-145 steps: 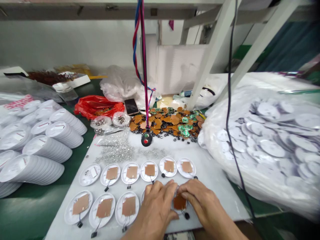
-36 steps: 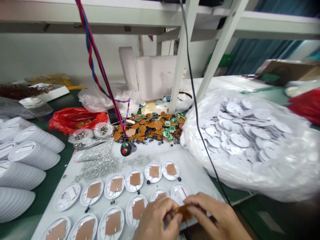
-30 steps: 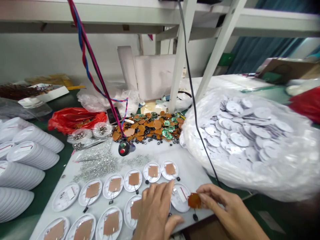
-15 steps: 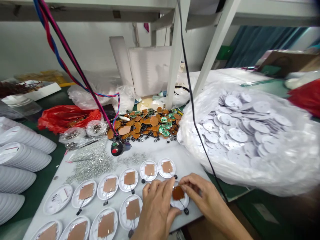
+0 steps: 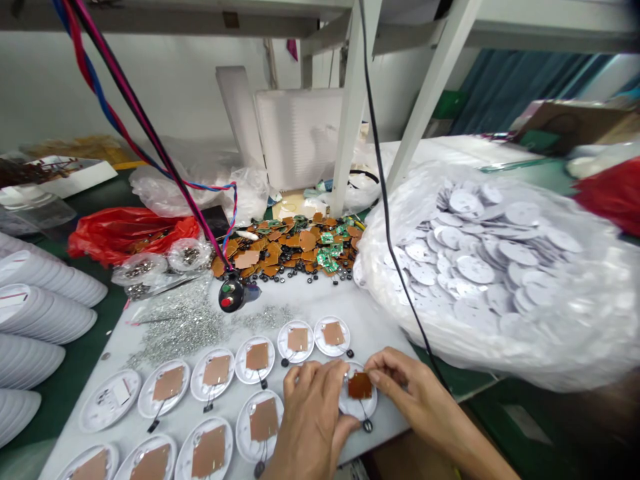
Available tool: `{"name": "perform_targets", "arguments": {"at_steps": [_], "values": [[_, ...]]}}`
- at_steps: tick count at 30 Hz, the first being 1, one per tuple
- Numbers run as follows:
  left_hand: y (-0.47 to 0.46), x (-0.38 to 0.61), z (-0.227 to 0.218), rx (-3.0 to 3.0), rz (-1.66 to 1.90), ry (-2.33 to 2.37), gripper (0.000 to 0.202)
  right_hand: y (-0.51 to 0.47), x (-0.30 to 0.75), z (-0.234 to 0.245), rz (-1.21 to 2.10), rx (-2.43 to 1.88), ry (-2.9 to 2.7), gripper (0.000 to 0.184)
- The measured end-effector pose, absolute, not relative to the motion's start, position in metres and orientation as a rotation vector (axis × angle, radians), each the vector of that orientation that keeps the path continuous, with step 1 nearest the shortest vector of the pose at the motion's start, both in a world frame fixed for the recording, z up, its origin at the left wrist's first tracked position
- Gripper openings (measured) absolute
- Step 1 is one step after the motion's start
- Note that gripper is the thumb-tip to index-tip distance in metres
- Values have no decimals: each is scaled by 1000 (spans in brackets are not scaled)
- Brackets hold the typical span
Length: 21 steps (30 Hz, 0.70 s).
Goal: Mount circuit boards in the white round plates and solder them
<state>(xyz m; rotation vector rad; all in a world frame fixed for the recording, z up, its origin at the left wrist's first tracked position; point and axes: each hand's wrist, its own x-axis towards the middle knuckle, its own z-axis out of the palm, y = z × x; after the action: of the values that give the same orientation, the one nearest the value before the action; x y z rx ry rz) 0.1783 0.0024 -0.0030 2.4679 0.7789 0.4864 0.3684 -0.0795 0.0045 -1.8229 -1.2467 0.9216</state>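
A white round plastic cover (image 5: 367, 406) lies near the table's front right, with a shiny brown circuit board (image 5: 359, 385) set in it. From it, a small black round part (image 5: 367, 425) hangs on thin wires over the rim. My left hand (image 5: 313, 413) curves around the cover's left side, fingertips at the far edge and thumb at the near edge. My right hand (image 5: 407, 383) has thumb and index finger pinched at the board's upper right corner; whatever lies between those fingertips is hidden.
Several covers with boards (image 5: 257, 357) stand in rows to the left. A screwdriver (image 5: 233, 293) hangs on coiled wires above scattered screws (image 5: 185, 323). Loose circuit boards (image 5: 290, 247) lie behind. A plastic bag of white discs (image 5: 475, 267) sits at right, stacked covers (image 5: 45, 313) at left.
My right hand has shifted slightly right, its fingertips drawing back from over the board to its corner. More of the cover's top shows. My left hand stays around the cover.
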Motion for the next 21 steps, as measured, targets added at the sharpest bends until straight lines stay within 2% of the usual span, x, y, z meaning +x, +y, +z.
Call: {"name": "perform_targets", "arguments": {"at_steps": [9,21], "values": [[2,179,-3,2455,534,765,66,-73,366,4,842,-1862,-1289,22],[2,177,-10,2559,512,718,44,-76,361,-3,727,-1853,-1356,20]]}}
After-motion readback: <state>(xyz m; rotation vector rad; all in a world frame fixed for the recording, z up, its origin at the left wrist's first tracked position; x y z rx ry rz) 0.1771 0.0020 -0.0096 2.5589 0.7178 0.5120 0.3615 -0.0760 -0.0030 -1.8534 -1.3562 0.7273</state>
